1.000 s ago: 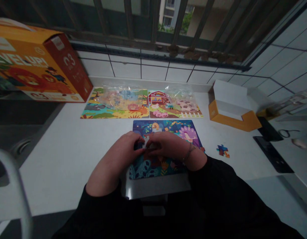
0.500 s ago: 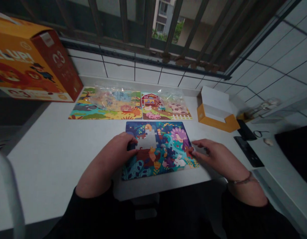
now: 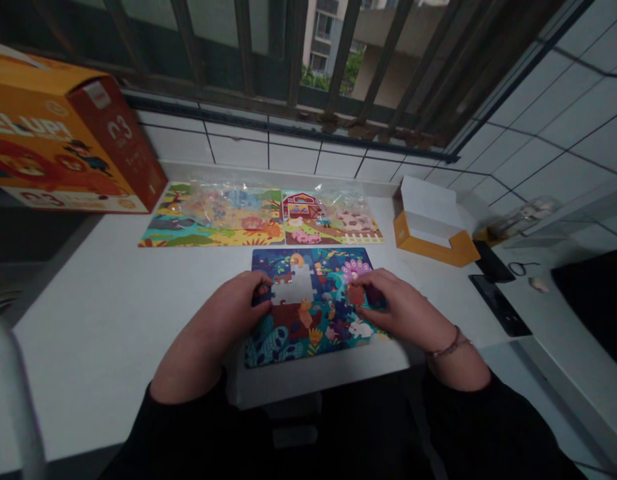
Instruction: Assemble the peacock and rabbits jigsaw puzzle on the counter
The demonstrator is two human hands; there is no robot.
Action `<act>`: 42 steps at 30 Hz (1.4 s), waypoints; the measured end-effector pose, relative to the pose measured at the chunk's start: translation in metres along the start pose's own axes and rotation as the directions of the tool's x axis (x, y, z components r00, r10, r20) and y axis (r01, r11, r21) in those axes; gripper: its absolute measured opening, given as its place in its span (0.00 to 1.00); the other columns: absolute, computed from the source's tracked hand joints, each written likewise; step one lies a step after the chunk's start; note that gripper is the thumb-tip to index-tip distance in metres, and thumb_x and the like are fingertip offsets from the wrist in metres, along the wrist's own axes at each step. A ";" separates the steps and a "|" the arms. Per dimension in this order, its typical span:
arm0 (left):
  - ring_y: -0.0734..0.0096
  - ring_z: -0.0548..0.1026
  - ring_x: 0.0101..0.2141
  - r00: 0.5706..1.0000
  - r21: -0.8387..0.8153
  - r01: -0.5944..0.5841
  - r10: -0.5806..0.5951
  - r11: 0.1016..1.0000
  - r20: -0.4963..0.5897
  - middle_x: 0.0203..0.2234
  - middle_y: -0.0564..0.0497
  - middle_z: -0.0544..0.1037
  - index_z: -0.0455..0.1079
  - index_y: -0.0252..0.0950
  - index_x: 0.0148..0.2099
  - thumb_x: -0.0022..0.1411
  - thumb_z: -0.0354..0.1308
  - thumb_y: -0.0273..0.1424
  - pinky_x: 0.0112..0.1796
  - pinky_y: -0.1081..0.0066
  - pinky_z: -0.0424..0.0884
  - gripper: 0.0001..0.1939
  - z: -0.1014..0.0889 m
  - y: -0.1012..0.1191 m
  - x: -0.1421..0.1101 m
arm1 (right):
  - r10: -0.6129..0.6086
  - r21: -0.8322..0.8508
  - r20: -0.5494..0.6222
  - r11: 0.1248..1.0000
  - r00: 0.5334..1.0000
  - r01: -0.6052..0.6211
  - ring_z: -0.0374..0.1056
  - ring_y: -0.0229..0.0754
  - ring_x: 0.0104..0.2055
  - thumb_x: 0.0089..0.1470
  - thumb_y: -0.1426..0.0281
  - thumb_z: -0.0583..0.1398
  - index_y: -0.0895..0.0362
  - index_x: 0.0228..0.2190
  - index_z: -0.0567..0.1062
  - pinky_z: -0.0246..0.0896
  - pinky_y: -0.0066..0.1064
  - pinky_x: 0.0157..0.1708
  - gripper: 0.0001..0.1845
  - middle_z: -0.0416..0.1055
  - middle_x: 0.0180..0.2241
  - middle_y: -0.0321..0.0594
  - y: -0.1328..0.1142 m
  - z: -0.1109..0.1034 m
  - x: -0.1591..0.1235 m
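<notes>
While both hands [image 3: 388, 310] rest on puzzle [image 3: 308, 327], counter [image 3: 113, 300] edge close

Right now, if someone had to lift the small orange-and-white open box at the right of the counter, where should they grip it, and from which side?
Probably from above, pinching the orange box across its long side walls. It lies flat on the white counter with its open top up and its white flap raised behind, so that side is blocked. Both hands, left hand and right hand, are on the jigsaw puzzle.

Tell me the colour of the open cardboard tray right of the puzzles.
The open cardboard tray is orange outside and white inside, seen in the head view.
</notes>
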State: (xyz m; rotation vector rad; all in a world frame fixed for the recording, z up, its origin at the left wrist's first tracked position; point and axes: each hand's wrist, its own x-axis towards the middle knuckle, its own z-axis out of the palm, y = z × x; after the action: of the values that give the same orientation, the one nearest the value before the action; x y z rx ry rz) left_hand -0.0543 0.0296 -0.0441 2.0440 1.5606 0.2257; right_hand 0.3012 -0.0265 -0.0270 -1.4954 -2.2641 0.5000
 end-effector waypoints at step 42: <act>0.58 0.79 0.43 1.000 0.016 0.003 -0.003 1.000 -0.010 0.43 0.47 0.81 0.77 0.40 0.44 0.65 0.66 0.26 0.45 0.64 0.71 0.06 0.000 0.002 -0.001 | -0.248 0.317 0.073 0.924 0.966 0.214 0.74 0.44 0.45 0.64 0.69 0.72 0.52 0.46 0.83 0.68 0.36 0.46 0.09 0.80 0.42 0.39 -0.040 0.077 0.104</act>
State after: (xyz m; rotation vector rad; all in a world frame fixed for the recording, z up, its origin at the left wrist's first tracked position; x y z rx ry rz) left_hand -0.0526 0.0278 -0.0429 2.0553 1.5765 0.2238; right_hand 0.1944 0.0481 -0.0619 -1.0555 -2.2791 0.8371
